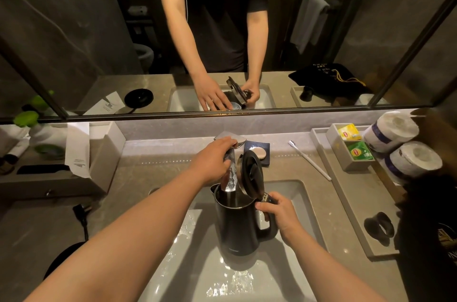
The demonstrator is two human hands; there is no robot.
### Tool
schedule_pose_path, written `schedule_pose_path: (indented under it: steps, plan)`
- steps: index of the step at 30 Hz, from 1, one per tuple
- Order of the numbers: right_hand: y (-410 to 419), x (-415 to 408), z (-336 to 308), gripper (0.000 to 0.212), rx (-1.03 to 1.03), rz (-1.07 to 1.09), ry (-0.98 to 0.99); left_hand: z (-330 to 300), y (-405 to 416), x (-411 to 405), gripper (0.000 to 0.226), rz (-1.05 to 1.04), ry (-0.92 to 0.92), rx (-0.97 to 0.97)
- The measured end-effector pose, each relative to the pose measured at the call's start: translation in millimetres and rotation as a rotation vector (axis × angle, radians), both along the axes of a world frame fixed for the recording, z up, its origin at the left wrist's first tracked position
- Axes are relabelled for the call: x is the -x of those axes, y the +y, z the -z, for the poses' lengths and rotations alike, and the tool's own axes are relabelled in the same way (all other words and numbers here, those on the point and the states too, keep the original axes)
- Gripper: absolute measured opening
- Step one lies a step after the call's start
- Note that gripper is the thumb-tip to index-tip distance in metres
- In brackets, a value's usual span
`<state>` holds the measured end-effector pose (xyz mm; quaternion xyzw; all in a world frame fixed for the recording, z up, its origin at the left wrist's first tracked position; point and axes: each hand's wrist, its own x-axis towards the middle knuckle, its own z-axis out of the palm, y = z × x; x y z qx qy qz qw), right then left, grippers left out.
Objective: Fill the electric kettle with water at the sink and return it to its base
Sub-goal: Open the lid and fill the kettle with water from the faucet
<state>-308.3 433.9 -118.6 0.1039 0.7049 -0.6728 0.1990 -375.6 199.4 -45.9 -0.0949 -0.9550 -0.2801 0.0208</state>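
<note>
A black electric kettle [236, 225] is held over the white sink [300, 196], its lid [251, 173] tipped up and open. My right hand [278, 215] grips the kettle's handle. My left hand [214, 159] is closed on the chrome faucet handle [233, 140]. The faucet spout [231, 178] reaches down into the kettle's mouth. I cannot tell whether water is running. The round black kettle base [65, 258] lies on the counter at the lower left, partly hidden by my left arm, with its plug [82, 211] lying beside it.
A soap dish [258, 152] stands behind the faucet and a white toothbrush [309, 159] lies to the right. A grey tray [346, 199] on the right bears tea bags, toilet rolls and a black ring. A box with a paper sheet stands at left. A mirror spans the wall.
</note>
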Motion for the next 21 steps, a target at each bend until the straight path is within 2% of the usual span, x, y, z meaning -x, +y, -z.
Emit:
schedule_pose_path:
  steps: [11, 21]
  plan:
    - [0.1, 0.2, 1.0, 0.032, -0.001, -0.007, 0.002, -1.1, 0.4, -1.0, 0.057, 0.000, -0.023, 0.019]
    - [0.9, -1.5, 0.7, 0.053, -0.020, 0.008, -0.004, -0.5, 0.8, -2.2, 0.059, -0.002, -0.017, 0.017]
